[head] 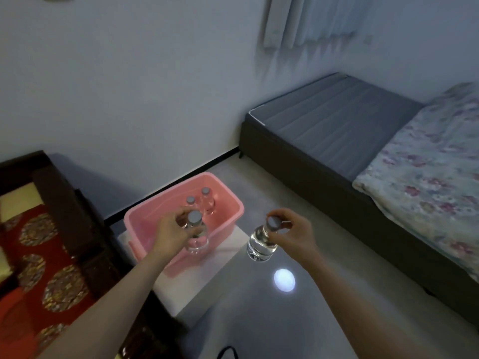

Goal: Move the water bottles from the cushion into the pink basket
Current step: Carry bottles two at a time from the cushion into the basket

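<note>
Over near edge of pink basket (pixel 150 226): left hand (pixel 172 233) grips water bottle (pixel 197 239) by neck. Just right of basket: right hand (pixel 293 233) grips second bottle (pixel 260 244) likewise. Inside basket, far end: two bottles (pixel 207 202) upright.

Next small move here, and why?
Probably lower the left bottle, gripped at its neck by the left hand, into the pink basket: it hangs over the near rim, with room before the two standing bottles. The right hand holds the right bottle outside, to the right.

Pale wall (pixel 129 86), hanging curtain (pixel 305 19), grey bed (pixel 331 120) with floral quilt (pixel 427 164), glossy floor (pixel 324 320) reflecting light (pixel 284 280).
</note>
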The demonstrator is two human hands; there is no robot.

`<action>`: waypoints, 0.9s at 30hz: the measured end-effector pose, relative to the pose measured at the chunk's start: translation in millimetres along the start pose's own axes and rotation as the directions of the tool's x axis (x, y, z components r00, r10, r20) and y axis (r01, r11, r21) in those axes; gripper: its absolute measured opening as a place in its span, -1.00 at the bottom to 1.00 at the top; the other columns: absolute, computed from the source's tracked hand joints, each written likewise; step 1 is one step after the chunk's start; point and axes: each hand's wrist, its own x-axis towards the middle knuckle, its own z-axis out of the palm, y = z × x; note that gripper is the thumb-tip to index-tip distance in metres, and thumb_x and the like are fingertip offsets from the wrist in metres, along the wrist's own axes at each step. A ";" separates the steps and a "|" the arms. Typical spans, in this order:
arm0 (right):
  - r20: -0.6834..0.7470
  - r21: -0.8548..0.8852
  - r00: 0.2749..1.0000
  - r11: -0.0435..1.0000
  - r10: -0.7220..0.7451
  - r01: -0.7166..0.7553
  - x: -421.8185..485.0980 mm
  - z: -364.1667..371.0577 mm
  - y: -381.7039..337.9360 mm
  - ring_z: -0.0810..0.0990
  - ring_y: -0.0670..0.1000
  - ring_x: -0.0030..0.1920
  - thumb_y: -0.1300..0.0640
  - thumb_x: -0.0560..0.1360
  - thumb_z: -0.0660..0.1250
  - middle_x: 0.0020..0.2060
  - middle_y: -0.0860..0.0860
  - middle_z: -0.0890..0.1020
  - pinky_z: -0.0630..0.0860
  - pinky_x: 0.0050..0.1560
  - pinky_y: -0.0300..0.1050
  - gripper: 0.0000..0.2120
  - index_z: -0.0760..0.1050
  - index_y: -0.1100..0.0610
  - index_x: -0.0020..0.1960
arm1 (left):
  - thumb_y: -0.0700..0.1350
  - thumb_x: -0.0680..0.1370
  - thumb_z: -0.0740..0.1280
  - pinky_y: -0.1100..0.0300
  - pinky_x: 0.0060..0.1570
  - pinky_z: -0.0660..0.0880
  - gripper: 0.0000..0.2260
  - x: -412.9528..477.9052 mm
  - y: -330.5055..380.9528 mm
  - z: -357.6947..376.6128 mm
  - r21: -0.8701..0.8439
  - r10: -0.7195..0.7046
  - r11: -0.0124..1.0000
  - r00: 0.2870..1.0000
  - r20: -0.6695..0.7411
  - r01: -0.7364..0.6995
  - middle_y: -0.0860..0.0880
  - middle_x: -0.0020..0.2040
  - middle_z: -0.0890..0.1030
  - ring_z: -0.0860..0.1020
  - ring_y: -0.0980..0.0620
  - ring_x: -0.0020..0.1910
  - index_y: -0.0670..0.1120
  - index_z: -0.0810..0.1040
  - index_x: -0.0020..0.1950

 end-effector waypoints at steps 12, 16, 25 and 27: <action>0.206 0.006 0.978 0.999 0.035 -0.037 201.8 35.2 32.6 0.63 -0.20 -0.17 0.24 0.25 0.53 -0.19 -0.20 0.66 0.54 -0.11 -0.31 -0.66 0.59 -0.16 -0.14 | -0.38 0.21 0.57 0.39 -0.14 0.53 -0.59 132.2 -10.5 8.1 -0.037 -0.051 0.998 0.973 -0.227 0.044 0.04 -0.16 0.68 0.62 0.20 -0.20 0.06 0.60 -0.14; 0.299 0.017 0.954 1.000 -0.016 0.011 248.0 66.3 40.0 0.60 -0.26 -0.22 0.30 0.22 0.55 -0.23 -0.19 0.66 0.46 -0.23 -0.49 -0.65 0.60 -0.08 -0.17 | -0.41 0.25 0.53 0.24 -0.08 0.57 -0.64 150.2 -24.2 2.6 -0.061 -0.119 0.993 0.934 -0.336 0.105 -0.02 -0.15 0.67 0.62 0.06 -0.15 -0.06 0.61 -0.10; 0.515 0.025 0.856 0.999 -0.044 0.036 308.7 143.0 57.3 0.63 -0.07 -0.21 0.27 0.26 0.53 -0.19 -0.11 0.67 0.57 -0.15 -0.24 -0.72 0.59 -0.02 -0.14 | -0.40 0.24 0.53 0.35 -0.07 0.52 -0.67 172.9 -74.0 4.4 -0.044 -0.246 0.966 0.853 -0.460 0.254 -0.04 -0.12 0.68 0.62 0.12 -0.13 -0.16 0.62 -0.06; 0.553 -0.011 0.832 0.997 -0.054 0.072 309.3 161.4 64.1 0.63 -0.02 -0.19 0.25 0.26 0.52 -0.17 -0.08 0.67 0.57 -0.14 -0.18 -0.71 0.57 -0.08 -0.16 | -0.38 0.25 0.53 0.41 -0.11 0.50 -0.69 174.8 -87.1 6.3 -0.039 -0.268 0.958 0.847 -0.459 0.283 0.00 -0.13 0.68 0.61 0.20 -0.15 -0.12 0.62 -0.08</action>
